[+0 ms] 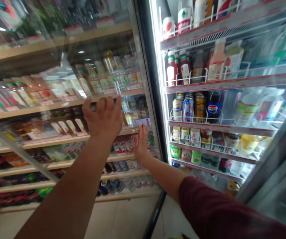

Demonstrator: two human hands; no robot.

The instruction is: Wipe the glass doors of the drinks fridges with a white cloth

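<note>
A glass cooler door [151, 73] with a dark frame stands swung open in front of me, and shelves show through its pane. My left hand [104, 116] is raised at the pane, its fingers apart and slightly bent. Lower and to the right, my right hand [141, 142] lies flat on or close to the glass near the door's frame, fingers stretched out. Just above its fingertips is a small pale label [143, 122] with a red end. Both hands hold nothing that I can see; whether each palm touches the glass is hard to tell.
On the right, the lit cooler has wire shelves [217, 127] with bottles and cans, among them a dark Pepsi bottle [213, 104]. Behind the door pane, wooden shelves [40, 108] carry many drinks. A pale tiled floor [123, 215] lies below. Another door frame [269, 146] edges the right side.
</note>
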